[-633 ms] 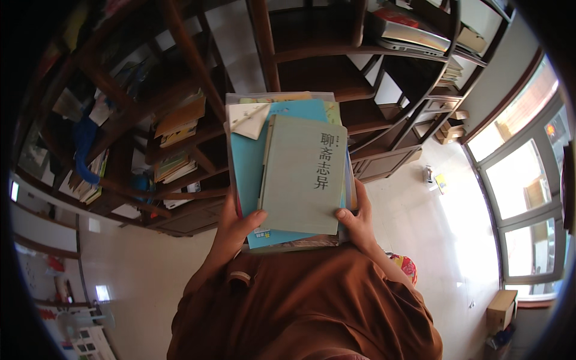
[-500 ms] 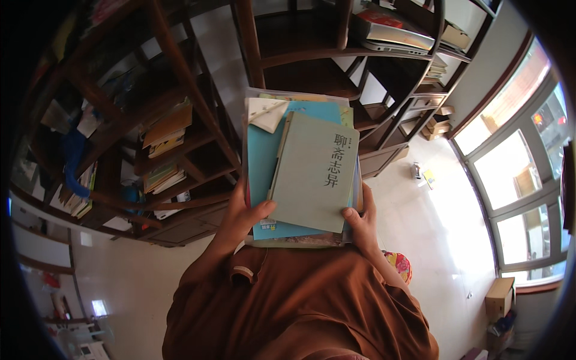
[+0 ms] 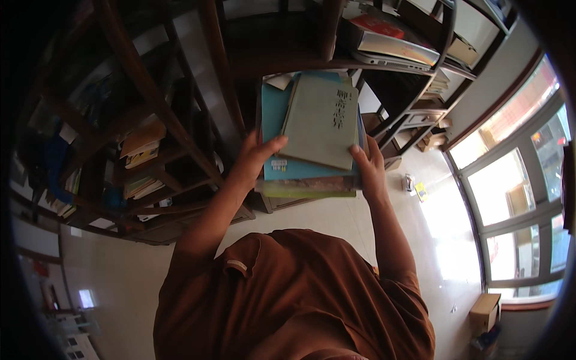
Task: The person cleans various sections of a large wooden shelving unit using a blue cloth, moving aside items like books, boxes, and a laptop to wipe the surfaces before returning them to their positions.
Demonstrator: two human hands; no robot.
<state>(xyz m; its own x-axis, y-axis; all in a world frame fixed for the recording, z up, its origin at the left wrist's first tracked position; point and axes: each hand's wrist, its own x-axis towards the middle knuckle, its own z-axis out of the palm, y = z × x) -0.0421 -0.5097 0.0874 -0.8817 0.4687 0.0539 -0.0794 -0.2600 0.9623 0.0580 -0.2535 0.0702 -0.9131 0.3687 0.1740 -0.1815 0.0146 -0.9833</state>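
A stack of books is held out in front of me between both hands. On top lies a grey-green book [image 3: 318, 129] with dark characters on its cover. Under it is a larger blue book [image 3: 273, 114], and a folded pale paper [image 3: 279, 81] shows at the far left corner. A book with a yellow-green edge [image 3: 312, 193] sticks out at the bottom. My left hand [image 3: 257, 157] grips the left side, its thumb on the covers. My right hand [image 3: 370, 165] is closed round the right side, thumb resting on the top book's edge. The fingers beneath are hidden.
Dark wooden shelves [image 3: 252, 54] stand ahead and to the left, with books and papers [image 3: 144, 144] on them. A grey laptop [image 3: 390, 62] lies under a box on the upper right shelf. Glass doors [image 3: 510, 198] are on the right, a cardboard box [image 3: 485, 312] at lower right.
Both hands have pushed the stack forward, away from my body and toward the shelves. My arms are more stretched out, and the stack's near edge now tips into view.
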